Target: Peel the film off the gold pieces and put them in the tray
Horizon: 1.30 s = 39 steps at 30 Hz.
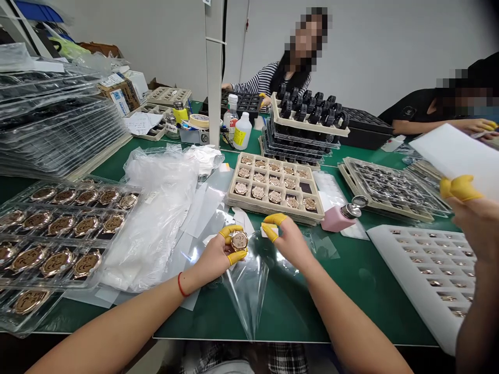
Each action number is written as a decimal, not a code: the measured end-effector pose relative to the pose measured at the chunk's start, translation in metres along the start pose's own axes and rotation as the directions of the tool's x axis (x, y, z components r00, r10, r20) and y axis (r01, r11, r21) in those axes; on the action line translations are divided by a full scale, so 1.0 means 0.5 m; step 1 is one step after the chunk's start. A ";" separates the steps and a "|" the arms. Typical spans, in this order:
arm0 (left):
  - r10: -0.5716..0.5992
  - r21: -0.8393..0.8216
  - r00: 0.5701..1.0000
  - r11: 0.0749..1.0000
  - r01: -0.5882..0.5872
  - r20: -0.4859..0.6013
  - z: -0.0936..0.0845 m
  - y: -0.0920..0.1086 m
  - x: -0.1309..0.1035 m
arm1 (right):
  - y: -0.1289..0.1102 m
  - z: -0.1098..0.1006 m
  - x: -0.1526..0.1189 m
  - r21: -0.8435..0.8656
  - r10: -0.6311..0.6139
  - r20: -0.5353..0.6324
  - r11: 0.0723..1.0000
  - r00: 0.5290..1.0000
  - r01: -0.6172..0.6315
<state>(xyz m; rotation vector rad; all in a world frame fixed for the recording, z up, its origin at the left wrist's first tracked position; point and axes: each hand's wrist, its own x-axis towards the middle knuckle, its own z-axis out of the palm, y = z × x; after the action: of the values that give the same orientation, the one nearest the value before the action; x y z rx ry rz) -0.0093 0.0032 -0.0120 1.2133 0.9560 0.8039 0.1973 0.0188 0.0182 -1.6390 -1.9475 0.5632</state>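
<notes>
Though both hands are at work near the middle of the table (pixel 296 317), what counts is the sideways gap between two small things: a watch (pixel 239 240) in the left hand (pixel 218 252) and a small white piece (pixel 268 230) in the right hand (pixel 290 239), which lies just to the right of the watch and slightly farther from the person, not touching it. The left hand is curled around the watch's rim, its covered fingertips gripping opposite edges, so this hand has the watch and the right is close beside but apart. Because the watch is round, it gives no clear long axis; its lettered back faces up towards the person. The right hand is pinched, with yellow covers (pixel 280 219) on its tips closed over the white piece, though whether that is cloth or paper is hard to say. Under both hands a clear plastic sheet (pixel 249 296) lies on the table, its narrow end pointing at the person; just beyond them is a tray (pixel 273 209) of more watches (pixel 275 196), with a pink bottle (pixel 337 219) beside its right corner
</notes>
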 end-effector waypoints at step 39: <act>0.000 -0.059 0.973 0.998 0.014 0.232 0.011 0.006 -0.001 | -0.022 0.052 -0.025 0.073 -0.333 -0.031 0.940 0.942 0.334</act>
<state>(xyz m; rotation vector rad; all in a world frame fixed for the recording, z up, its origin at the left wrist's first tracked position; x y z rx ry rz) -0.0045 0.0011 -0.0084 1.2209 0.7399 0.6632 0.1740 0.0051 0.0031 -1.2233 -2.1019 0.4794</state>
